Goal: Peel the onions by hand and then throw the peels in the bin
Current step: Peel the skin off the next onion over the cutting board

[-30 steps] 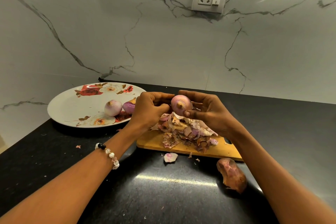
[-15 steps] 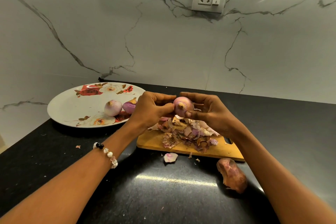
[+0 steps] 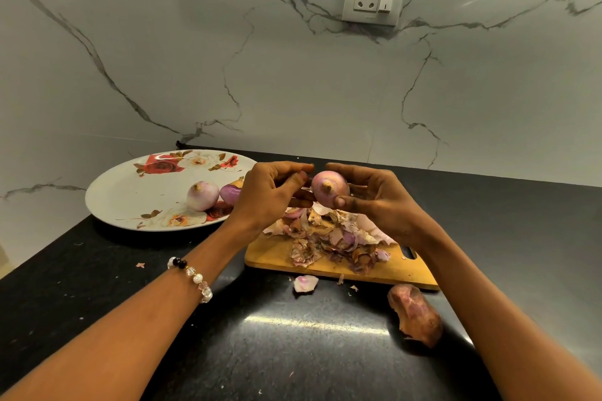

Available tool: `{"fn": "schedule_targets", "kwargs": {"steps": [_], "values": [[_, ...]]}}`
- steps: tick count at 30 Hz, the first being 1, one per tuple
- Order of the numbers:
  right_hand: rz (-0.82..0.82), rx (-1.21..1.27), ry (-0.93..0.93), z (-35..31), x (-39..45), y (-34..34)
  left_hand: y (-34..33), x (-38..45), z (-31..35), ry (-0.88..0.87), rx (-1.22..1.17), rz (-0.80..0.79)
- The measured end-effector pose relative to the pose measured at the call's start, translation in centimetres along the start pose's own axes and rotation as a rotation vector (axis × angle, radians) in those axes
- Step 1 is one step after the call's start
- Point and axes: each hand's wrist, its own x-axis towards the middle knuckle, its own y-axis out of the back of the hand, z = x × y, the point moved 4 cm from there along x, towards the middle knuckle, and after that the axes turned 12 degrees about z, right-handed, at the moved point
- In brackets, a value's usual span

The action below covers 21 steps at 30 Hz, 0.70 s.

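Glossy speckled black stone countertop [image 3: 228,352], wooden cutting board [image 3: 270,254], papery dry peels [image 3: 329,238], glazed floral plate [image 3: 130,198]

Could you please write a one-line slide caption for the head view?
Right hand holds a peeled onion above the peel pile on the cutting board; left hand alongside.

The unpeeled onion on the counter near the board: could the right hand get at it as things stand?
Probably yes, but not straight away. The unpeeled onion lies bare on the counter beside the right forearm, nothing over it. The right hand holds the peeled onion, which must go first.
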Motion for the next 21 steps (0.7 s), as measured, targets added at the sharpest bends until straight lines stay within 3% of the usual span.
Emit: {"fn": "schedule_targets", "kwargs": {"steps": [11,16,21], "values": [[0.046,-0.018,0.017,0.0,0.0,-0.4,0.1,-0.1,-0.1,-0.069,0.174,0.04],[0.05,0.188,-0.029,-0.5,-0.2,-0.4,-0.1,0.1,0.0,-0.139,0.247,0.017],[-0.004,0.478,-0.111,-0.9,-0.2,-0.2,0.5,0.6,-0.6,-0.108,0.248,0.122]]}}
